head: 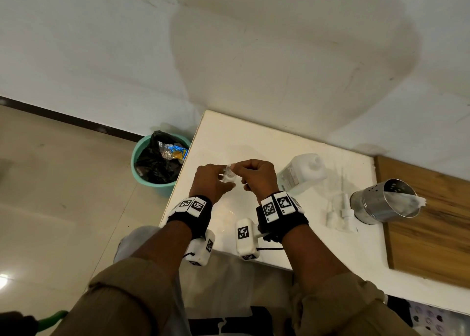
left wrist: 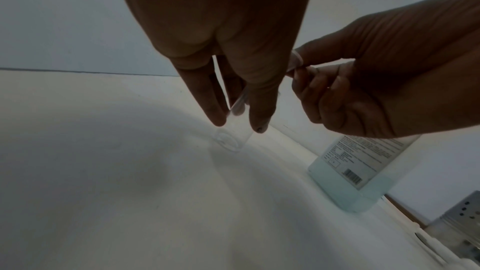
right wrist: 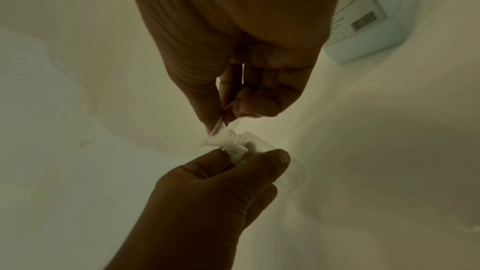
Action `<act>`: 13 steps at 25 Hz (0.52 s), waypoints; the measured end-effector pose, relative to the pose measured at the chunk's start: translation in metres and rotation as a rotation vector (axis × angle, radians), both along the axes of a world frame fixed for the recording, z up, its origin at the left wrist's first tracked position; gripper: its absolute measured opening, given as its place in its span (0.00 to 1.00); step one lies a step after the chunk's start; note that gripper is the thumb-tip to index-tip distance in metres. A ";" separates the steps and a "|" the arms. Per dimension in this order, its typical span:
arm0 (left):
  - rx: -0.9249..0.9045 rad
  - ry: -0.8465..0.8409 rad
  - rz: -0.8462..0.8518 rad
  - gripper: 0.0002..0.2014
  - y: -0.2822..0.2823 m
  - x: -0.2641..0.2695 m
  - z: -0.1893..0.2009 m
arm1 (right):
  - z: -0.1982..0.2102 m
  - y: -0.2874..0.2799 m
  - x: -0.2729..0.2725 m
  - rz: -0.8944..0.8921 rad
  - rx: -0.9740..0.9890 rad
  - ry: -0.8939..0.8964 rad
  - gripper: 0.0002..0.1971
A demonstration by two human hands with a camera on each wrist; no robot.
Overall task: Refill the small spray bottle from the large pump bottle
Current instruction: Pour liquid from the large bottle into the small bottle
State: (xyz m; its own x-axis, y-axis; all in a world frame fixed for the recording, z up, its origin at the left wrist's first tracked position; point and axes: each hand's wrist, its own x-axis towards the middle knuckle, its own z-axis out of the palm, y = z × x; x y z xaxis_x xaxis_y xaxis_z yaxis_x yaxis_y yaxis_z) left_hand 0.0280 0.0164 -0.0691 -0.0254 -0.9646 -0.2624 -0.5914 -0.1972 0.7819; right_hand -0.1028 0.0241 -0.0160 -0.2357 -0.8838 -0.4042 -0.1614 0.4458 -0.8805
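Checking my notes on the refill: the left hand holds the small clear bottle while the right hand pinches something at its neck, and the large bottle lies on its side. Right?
Not quite: the large bottle stands upright on the table, as the head view shows. The rest holds: the left hand holds the small clear bottle, and the right hand pinches something at its neck.

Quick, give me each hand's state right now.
Left hand: grips the small clear bottle, its threaded neck bare.
Right hand: pinches a small clear funnel at the bottle's mouth.

We see bare white table (head: 254, 132) toward its far left corner. Along the right edge stand a large translucent plastic bottle (head: 302, 174), white spray heads (head: 340, 216) and a perforated steel cup (head: 381, 203).
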 end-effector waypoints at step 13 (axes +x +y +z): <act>0.024 0.036 0.039 0.25 0.006 -0.006 0.007 | 0.007 0.034 -0.028 -0.145 0.019 0.099 0.12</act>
